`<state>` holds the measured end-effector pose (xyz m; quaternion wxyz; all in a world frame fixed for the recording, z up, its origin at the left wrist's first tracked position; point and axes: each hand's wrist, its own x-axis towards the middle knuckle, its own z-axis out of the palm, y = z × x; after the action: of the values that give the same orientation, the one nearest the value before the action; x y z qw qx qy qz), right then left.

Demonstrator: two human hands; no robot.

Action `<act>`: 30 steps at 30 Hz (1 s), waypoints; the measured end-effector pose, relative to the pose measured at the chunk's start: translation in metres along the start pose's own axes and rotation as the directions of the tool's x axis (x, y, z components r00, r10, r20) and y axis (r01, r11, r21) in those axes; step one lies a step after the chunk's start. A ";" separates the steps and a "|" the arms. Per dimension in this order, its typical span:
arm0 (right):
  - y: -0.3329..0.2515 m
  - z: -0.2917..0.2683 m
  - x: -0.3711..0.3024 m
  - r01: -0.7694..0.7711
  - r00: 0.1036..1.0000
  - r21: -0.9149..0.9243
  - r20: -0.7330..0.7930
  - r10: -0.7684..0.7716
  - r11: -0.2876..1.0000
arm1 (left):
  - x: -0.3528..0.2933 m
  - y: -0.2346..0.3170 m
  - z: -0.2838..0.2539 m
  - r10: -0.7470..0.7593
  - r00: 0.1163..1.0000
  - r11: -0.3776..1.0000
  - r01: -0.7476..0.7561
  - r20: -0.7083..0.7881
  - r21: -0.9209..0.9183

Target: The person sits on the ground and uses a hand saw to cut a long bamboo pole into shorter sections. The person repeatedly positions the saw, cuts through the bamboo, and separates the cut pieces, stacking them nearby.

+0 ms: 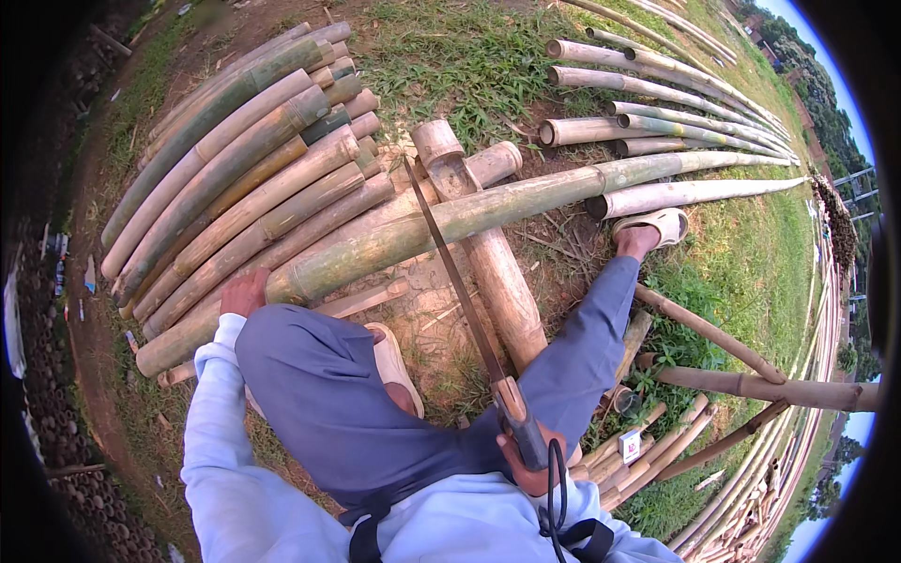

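Observation:
A long green-tan bamboo pole [535, 199] crosses in front of me from lower left to far right. It rests over a thicker bamboo log [502, 286] with a cut-out near its far end. Toward the pole's left end, my left hand [245, 292] grips it, the fingers partly hidden behind it. By my right thigh, my right hand [527, 458] is closed around the handle of a handsaw [466, 305]. The saw's long dark blade points away from me and lies across the pole, its tip beyond the far side. Whether its teeth sit in a cut, I cannot tell.
Stacked cut bamboo lengths [282, 113] lie at the left. Several long poles [657, 89] stretch away at the far right. A bamboo frame [723, 352] and short pieces [657, 455] are beside my right leg. My sandalled feet flank the log; a dark cord [556, 507] hangs near my right hand.

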<state>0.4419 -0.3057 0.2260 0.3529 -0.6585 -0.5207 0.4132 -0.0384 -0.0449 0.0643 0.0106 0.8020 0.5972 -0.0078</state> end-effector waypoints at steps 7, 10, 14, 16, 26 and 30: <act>0.021 0.047 0.114 0.090 0.995 0.116 -0.048 -0.085 0.989 | 0.010 0.004 -0.002 0.002 1.000 1.000 -0.003 -0.028 -0.020; -0.005 0.046 0.129 0.043 0.999 0.188 -0.033 -0.037 0.981 | 0.012 0.005 -0.016 0.019 0.999 1.000 -0.018 0.040 -0.011; -0.003 0.008 0.018 -0.065 0.998 0.085 -0.018 0.067 0.994 | -0.007 -0.006 0.010 -0.020 0.999 1.000 0.020 0.037 0.017; -0.008 -0.013 -0.026 -0.058 0.998 -0.001 -0.003 0.058 0.998 | -0.002 -0.007 0.002 -0.001 1.000 1.000 0.001 0.024 0.022; 0.016 0.048 0.113 0.094 0.990 0.122 -0.119 -0.079 0.988 | 0.009 0.005 0.001 0.025 0.999 1.000 -0.025 0.020 0.008; -0.011 -0.001 0.007 -0.043 0.999 -0.007 0.019 0.043 0.999 | -0.008 -0.014 0.015 0.020 0.999 1.000 -0.020 -0.028 -0.006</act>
<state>0.4393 -0.2966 0.2356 0.3368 -0.6666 -0.5111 0.4255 -0.0537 -0.0491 0.0492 0.0046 0.8080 0.5892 0.0053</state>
